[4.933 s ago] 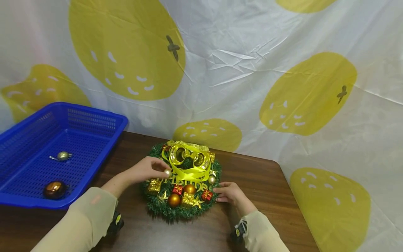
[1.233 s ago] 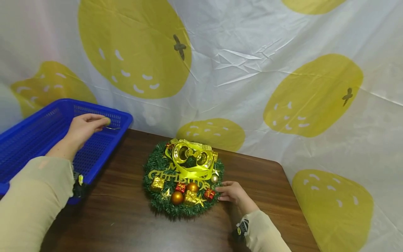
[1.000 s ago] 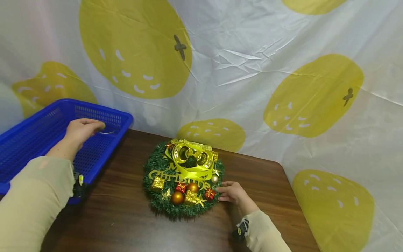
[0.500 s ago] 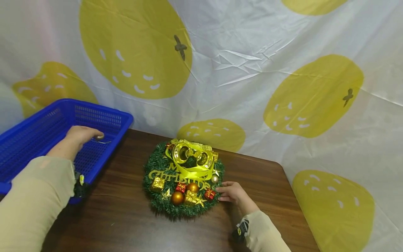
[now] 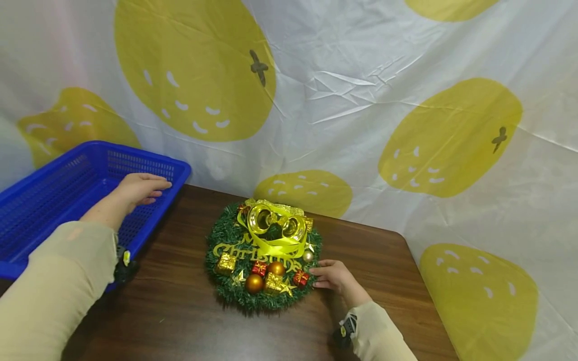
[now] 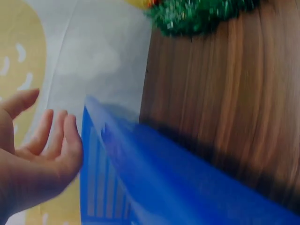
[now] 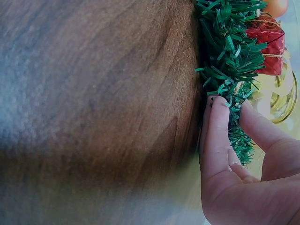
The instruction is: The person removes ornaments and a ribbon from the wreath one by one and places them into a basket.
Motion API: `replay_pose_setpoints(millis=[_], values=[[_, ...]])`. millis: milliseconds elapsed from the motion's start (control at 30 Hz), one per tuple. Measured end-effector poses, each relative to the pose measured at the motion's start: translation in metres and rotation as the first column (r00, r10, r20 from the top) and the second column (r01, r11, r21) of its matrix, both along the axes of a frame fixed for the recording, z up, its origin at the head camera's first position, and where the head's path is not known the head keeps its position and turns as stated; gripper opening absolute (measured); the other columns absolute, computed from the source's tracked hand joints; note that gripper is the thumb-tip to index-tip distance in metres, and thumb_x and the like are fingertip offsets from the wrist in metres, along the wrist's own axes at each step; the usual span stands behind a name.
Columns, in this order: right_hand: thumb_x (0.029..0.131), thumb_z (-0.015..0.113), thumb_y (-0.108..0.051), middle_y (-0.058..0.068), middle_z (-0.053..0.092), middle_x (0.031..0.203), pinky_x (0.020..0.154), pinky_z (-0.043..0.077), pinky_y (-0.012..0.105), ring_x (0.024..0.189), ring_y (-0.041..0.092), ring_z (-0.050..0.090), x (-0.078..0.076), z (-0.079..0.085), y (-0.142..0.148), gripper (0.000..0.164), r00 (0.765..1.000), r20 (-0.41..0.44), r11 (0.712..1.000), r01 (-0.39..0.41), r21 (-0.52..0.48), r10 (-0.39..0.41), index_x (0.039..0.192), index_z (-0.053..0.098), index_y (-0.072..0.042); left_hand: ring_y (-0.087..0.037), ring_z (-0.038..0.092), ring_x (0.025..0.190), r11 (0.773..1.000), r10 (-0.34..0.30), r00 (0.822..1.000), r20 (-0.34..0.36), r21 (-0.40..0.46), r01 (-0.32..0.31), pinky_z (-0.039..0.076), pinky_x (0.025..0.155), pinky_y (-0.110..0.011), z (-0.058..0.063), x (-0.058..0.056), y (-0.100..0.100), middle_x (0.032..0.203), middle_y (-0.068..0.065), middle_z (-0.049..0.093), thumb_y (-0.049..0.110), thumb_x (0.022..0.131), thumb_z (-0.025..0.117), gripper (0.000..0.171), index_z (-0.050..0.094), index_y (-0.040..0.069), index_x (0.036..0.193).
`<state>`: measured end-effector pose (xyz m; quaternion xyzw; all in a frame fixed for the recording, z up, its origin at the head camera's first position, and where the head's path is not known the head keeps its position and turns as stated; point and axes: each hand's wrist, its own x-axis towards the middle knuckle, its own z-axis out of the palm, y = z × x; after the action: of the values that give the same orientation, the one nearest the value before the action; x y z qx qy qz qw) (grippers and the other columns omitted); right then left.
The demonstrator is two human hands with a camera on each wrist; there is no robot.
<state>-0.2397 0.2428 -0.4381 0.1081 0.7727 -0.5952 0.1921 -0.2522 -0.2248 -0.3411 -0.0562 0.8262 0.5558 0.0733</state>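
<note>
A green tinsel Christmas wreath (image 5: 262, 298) lies on the table, with gold bells (image 5: 275, 223), yellow ribbon, gold lettering, orange baubles (image 5: 254, 284), foil gift boxes and a small pale bauble (image 5: 308, 256) on it. My right hand (image 5: 336, 278) holds the wreath's right edge; the right wrist view has thumb and fingers on either side of the tinsel (image 7: 229, 51). Over the right part of the blue basket (image 5: 149, 235) is my left hand (image 5: 140, 190), its fingers loose and apart. No item shows in that hand (image 6: 44, 159) in the left wrist view.
My left arm and sleeve (image 5: 63, 276) hide much of the basket's inside, including any baubles there. A white cloth with yellow fruit prints (image 5: 316, 125) hangs behind the brown table (image 5: 203, 331).
Earlier my left hand took a small pale bauble from the wreath to the basket and lowered it. Now it has let go and risen to the right. The right hand stays put.
</note>
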Motion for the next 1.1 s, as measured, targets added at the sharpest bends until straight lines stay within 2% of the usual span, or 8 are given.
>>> replay_pose_setpoints(millis=[100, 167, 267, 433, 600, 833, 1100], values=[[0.087, 0.06, 0.002, 0.005, 0.058, 0.079, 0.058, 0.056, 0.024, 0.062, 0.012, 0.059, 0.0, 0.0, 0.0, 0.057, 1.0, -0.002, 1.0, 0.002, -0.004, -0.002, 0.134, 0.032, 0.017, 0.007, 0.052, 0.083, 0.994, -0.068, 0.998, -0.005, 0.081, 0.068, 0.05, 0.081, -0.013, 0.003, -0.004, 0.014, 0.145, -0.024, 0.035, 0.03, 0.096, 0.05, 0.065, 0.026, -0.008, 0.144], [0.087, 0.06, 0.002, 0.005, 0.058, 0.078, 0.057, 0.056, 0.023, 0.061, 0.012, 0.059, 0.0, -0.001, 0.001, 0.057, 1.0, -0.001, 1.0, 0.002, -0.007, -0.002, 0.134, 0.032, 0.017, 0.006, 0.051, 0.086, 0.987, -0.111, 0.994, -0.011, 0.115, 0.111, 0.05, 0.085, -0.016, 0.004, -0.005, 0.024, 0.147, -0.025, 0.031, 0.03, 0.097, 0.049, 0.065, 0.024, -0.006, 0.145], [0.087, 0.06, 0.001, 0.004, 0.058, 0.077, 0.057, 0.056, 0.023, 0.061, 0.012, 0.059, -0.001, -0.001, 0.001, 0.056, 1.0, -0.001, 1.0, 0.01, -0.008, -0.01, 0.134, 0.033, 0.017, -0.006, 0.054, 0.101, 0.979, -0.145, 0.989, -0.041, 0.137, 0.15, 0.05, 0.09, -0.02, 0.005, -0.007, 0.04, 0.146, -0.025, 0.033, 0.028, 0.097, 0.05, 0.064, 0.025, -0.006, 0.145], [0.087, 0.061, 0.001, 0.005, 0.059, 0.078, 0.057, 0.056, 0.023, 0.061, 0.012, 0.059, -0.002, -0.001, 0.0, 0.056, 1.0, -0.001, 1.0, 0.018, 0.004, -0.018, 0.134, 0.034, 0.017, -0.03, 0.045, 0.124, 0.962, -0.176, 0.979, -0.1, 0.192, 0.193, 0.05, 0.088, -0.02, 0.002, -0.006, 0.065, 0.143, -0.026, 0.035, 0.021, 0.095, 0.053, 0.06, 0.029, -0.007, 0.142], [0.087, 0.061, 0.001, 0.005, 0.06, 0.08, 0.058, 0.056, 0.024, 0.062, 0.012, 0.06, -0.001, 0.001, -0.001, 0.057, 1.0, -0.006, 1.0, 0.008, 0.005, -0.008, 0.134, 0.033, 0.017, -0.032, 0.047, 0.122, 0.95, -0.204, 0.969, -0.138, 0.213, 0.23, 0.05, 0.094, -0.029, -0.003, -0.006, 0.083, 0.14, -0.026, 0.04, 0.019, 0.094, 0.054, 0.055, 0.035, -0.007, 0.139], [0.088, 0.06, 0.001, 0.004, 0.06, 0.078, 0.058, 0.056, 0.024, 0.061, 0.012, 0.06, 0.001, 0.002, 0.001, 0.057, 1.0, -0.007, 1.0, 0.006, -0.009, -0.006, 0.134, 0.032, 0.018, -0.026, 0.054, 0.115, 0.932, -0.246, 0.958, -0.148, 0.234, 0.276, 0.045, 0.101, -0.042, -0.017, -0.002, 0.102, 0.138, -0.027, 0.042, 0.019, 0.094, 0.055, 0.052, 0.039, -0.006, 0.136], [0.088, 0.06, 0.001, 0.005, 0.059, 0.078, 0.057, 0.056, 0.023, 0.059, 0.012, 0.06, 0.0, 0.0, 0.002, 0.057, 1.0, 0.002, 1.0, 0.004, -0.005, -0.004, 0.135, 0.032, 0.017, -0.037, 0.048, 0.122, 0.908, -0.314, 0.941, -0.123, 0.25, 0.336, 0.045, 0.1, -0.046, -0.035, 0.01, 0.126, 0.138, -0.028, 0.042, 0.018, 0.093, 0.057, 0.051, 0.04, -0.007, 0.135]])
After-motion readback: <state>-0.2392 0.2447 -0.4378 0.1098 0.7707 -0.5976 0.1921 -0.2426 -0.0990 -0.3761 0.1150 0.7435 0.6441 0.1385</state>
